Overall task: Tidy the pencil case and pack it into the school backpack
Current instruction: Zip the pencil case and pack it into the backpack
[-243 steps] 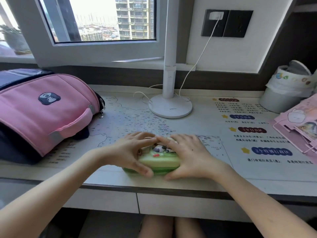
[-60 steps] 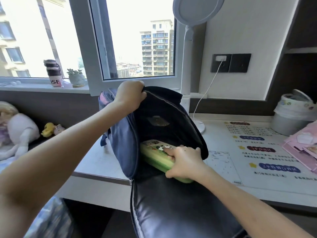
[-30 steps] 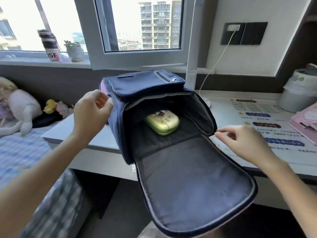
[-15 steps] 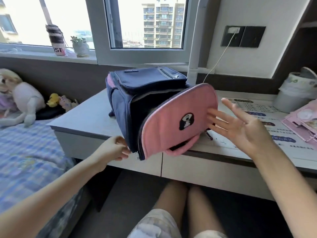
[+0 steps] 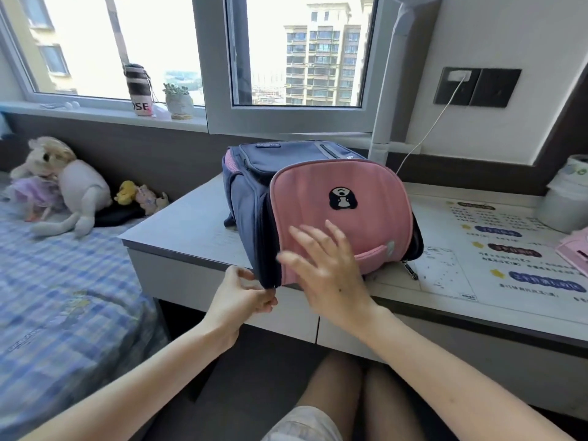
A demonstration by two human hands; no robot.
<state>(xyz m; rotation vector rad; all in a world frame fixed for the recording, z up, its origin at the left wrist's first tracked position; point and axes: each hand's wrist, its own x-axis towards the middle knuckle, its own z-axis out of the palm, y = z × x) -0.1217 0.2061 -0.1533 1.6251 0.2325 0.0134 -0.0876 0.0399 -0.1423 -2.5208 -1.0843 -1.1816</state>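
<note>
The school backpack (image 5: 249, 214) lies on the desk (image 5: 191, 230), right at the edge near the person. It is dark blue, and its pink flap (image 5: 356, 224) faces the camera. The flap has a small black and white panda patch (image 5: 342, 198) on it. The flap is pushed up against the bag and covers the inside. On the right side there is a dark gap, and a zip pull (image 5: 410, 271) hangs down there onto the desk.

The left hand (image 5: 241, 300) is at the bottom left corner of the backpack. Its thumb and fingers pinch that corner where the zip runs. The bit it pinches is too small to make out. The right hand (image 5: 327, 272) is in front of the low part of the pink flap. Its fingers are straight and spread wide, and it holds nothing. It is blurry, so I cannot tell if it touches the flap.

A white lamp pole (image 5: 386, 100) stands behind the bag. A white cable (image 5: 426, 135) goes up to a black wall socket (image 5: 477, 87). A mat with writing (image 5: 496, 249) covers the right part of the desk. A white tub (image 5: 569, 198) sits at the far right. On the left is a bed (image 5: 63, 297) with a blue checked cover and a doll (image 5: 60, 183). A striped bottle (image 5: 140, 90) and a little plant pot (image 5: 178, 101) stand on the windowsill.
</note>
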